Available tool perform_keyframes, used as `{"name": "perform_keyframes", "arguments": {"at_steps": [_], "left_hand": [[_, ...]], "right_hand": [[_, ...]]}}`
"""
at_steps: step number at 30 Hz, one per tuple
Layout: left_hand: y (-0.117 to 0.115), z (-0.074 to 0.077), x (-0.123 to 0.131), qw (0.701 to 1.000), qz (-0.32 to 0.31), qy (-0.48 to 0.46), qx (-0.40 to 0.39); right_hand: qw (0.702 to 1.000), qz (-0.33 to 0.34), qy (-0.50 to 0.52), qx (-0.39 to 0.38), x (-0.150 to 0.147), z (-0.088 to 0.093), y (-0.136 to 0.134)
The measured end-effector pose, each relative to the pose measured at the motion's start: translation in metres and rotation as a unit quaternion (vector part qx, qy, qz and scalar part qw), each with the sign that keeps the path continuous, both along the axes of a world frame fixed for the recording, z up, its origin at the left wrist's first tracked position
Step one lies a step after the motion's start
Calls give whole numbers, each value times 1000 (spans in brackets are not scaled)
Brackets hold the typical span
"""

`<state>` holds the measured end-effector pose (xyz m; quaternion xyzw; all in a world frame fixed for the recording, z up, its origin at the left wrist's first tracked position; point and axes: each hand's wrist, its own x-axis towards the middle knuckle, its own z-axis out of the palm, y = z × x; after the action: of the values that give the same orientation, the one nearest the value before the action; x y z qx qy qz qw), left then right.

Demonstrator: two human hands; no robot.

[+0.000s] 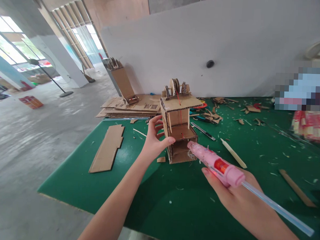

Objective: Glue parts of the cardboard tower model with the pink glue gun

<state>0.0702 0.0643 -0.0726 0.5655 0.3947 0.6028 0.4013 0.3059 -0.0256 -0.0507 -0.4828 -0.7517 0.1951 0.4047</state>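
Note:
A cardboard model point(179, 134) stands upright on the green table, with a top platform, a middle shelf and a lower compartment. A cardboard pulley wheel point(174, 86) sits on its top, and a red string point(180, 115) runs down from it. My left hand point(157, 137) grips the model's left side, thumb at the front edge. My right hand point(233, 189) is wrapped around a pink hot glue gun point(216, 164) with a clear glue stick point(277, 208) sticking out of its back. The gun's nozzle is at the right of the lower compartment; whether it touches is hard to tell.
A notched cardboard piece point(106, 148) lies to the left, and stacked cardboard sheets point(139, 105) lie behind. A utility knife point(203, 131), a pale stick point(233, 153) and a cardboard strip point(296, 187) lie to the right. Scraps and pliers point(202, 118) are near the wall.

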Motion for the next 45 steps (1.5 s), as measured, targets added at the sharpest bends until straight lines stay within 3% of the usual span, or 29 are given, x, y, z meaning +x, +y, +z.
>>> {"name": "perform_keyframes", "arguments": {"at_steps": [9, 20, 33, 45], "left_hand": [[0, 1, 1, 1000, 7, 3, -4], [-1, 3, 1, 1000, 0, 10, -10], [1, 0, 0, 1000, 3, 9, -2], [0, 0, 0, 1000, 1, -1, 1]], "right_hand": [[997, -13, 59, -55, 1, -6, -5], [999, -1, 38, 6, -3, -4, -2], [1000, -3, 22, 17, -2, -6, -2], [998, -19, 43, -49, -4, -3, -5]]}}
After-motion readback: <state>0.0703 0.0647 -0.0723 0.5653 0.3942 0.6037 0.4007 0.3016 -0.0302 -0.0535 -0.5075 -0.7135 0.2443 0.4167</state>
